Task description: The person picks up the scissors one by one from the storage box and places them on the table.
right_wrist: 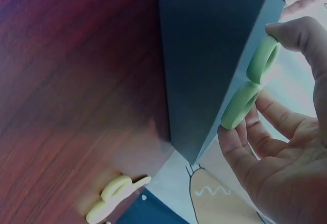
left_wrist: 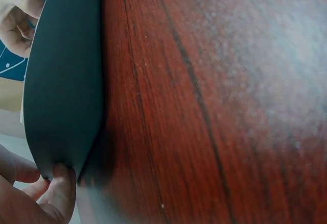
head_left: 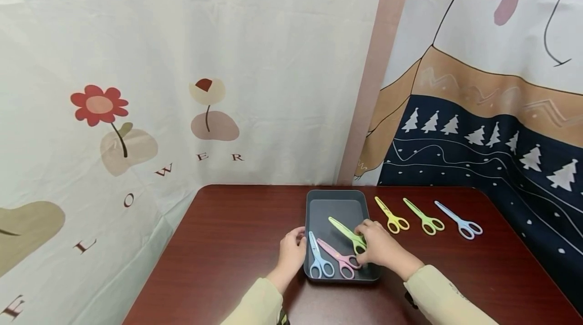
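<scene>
A dark grey tray stands on the table. At its left side, my left hand holds the tray wall, with fingertips against the outside. My right hand grips green scissors by the handle loops over the tray's right side. In the right wrist view, the thumb and fingers lie at opposite ends of the green loops. The blades point toward the far left. Blue scissors and pink scissors lie in the near part of the tray, the pink handle close to my right fingers.
Right of the tray, yellow scissors, another green pair and another blue pair lie in a row on the brown table. A printed curtain hangs behind the table's far edge.
</scene>
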